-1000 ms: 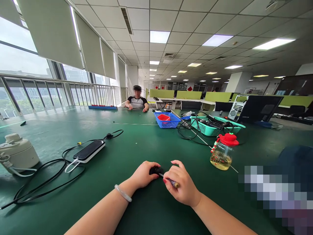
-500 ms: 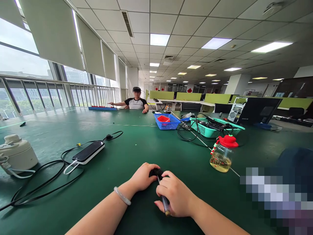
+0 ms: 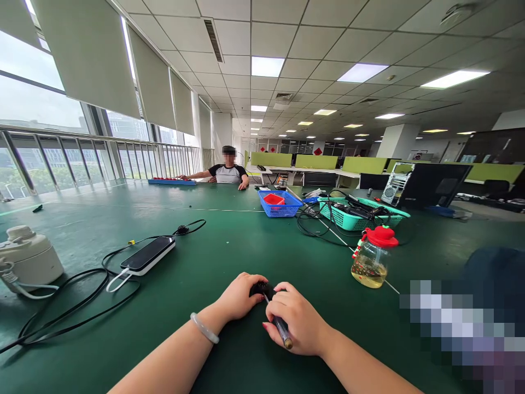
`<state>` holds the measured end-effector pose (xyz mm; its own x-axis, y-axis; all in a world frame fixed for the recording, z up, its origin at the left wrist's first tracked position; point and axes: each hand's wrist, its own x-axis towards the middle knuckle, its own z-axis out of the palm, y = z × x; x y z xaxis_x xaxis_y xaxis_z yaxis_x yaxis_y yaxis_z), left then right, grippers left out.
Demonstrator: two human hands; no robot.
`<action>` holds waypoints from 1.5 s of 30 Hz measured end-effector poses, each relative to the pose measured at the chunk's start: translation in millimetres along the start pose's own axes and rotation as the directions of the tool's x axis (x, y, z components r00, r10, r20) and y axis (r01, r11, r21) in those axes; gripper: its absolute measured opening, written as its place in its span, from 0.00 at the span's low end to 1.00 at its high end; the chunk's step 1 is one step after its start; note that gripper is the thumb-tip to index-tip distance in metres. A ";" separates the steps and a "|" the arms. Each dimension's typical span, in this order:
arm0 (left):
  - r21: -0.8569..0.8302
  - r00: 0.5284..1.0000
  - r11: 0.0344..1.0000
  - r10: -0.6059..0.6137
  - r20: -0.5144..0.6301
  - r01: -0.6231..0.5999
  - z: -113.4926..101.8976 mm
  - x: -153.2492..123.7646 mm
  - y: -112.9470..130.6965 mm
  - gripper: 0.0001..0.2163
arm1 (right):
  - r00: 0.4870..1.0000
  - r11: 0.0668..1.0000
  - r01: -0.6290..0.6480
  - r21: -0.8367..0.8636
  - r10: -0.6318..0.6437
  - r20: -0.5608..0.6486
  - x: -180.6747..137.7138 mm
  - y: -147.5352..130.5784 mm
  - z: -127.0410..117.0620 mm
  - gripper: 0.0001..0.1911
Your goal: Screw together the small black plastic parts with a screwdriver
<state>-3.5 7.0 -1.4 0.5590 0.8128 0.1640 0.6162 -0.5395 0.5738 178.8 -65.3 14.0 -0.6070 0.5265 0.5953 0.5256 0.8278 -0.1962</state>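
My left hand [image 3: 239, 297] is closed round a small black object [image 3: 261, 288] that rests on the green table [image 3: 229, 246]. A pale bangle sits on that wrist. My right hand [image 3: 297, 323] grips a thin screwdriver [image 3: 280, 326] in a fist, its tip set against the black object and its handle end pointing back toward me. Both hands touch each other near the table's front edge.
A glass jar with a red lid [image 3: 374, 257] stands right of my hands. A phone on a white power bank [image 3: 147, 255] with black cables lies to the left, beside a white appliance [image 3: 28, 260]. Blue [image 3: 280, 203] and teal [image 3: 361, 213] baskets sit farther back. A person [image 3: 228, 169] sits at the far end.
My right hand swung the screwdriver handle from pointing right to pointing toward me, then tilted it slightly. The left hand kept its hold. The far person stretched an arm out to the side.
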 end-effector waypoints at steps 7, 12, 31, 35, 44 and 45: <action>0.015 1.000 1.000 0.013 0.009 -0.013 -0.2 0.3 -0.2 0.18 | 1.000 1.000 -0.001 -0.016 0.001 0.004 -1.3 1.3 0.7 0.05; 0.025 1.000 1.000 0.000 0.004 0.000 -0.5 0.1 0.5 0.18 | 1.000 0.999 0.005 -0.033 -0.005 -0.005 -0.2 1.1 0.1 0.05; 0.018 1.000 1.000 -0.006 0.000 0.006 0.2 0.4 -0.3 0.19 | 0.982 0.985 -0.112 0.132 0.130 -0.135 -1.9 8.1 -4.3 0.08; 0.022 1.000 1.000 -0.006 0.003 0.005 0.8 0.6 -0.9 0.19 | 0.982 0.983 -0.112 0.146 0.132 -0.138 -1.5 8.3 -4.6 0.08; 0.030 1.000 1.000 -0.005 0.003 0.005 0.9 0.5 -2.1 0.19 | 0.918 0.909 -0.318 0.269 0.366 -0.155 -6.4 24.4 -4.3 0.13; 0.034 1.000 0.999 -0.007 0.006 0.007 0.4 0.4 -1.3 0.19 | 0.891 0.872 -0.368 0.322 0.430 -0.148 -7.2 27.6 -3.7 0.15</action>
<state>-3.9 7.9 -2.4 0.5578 0.8154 0.1548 0.6387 -0.5409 0.5473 199.9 -47.0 7.2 -0.2263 0.7963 0.5610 0.4903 0.5908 -0.6408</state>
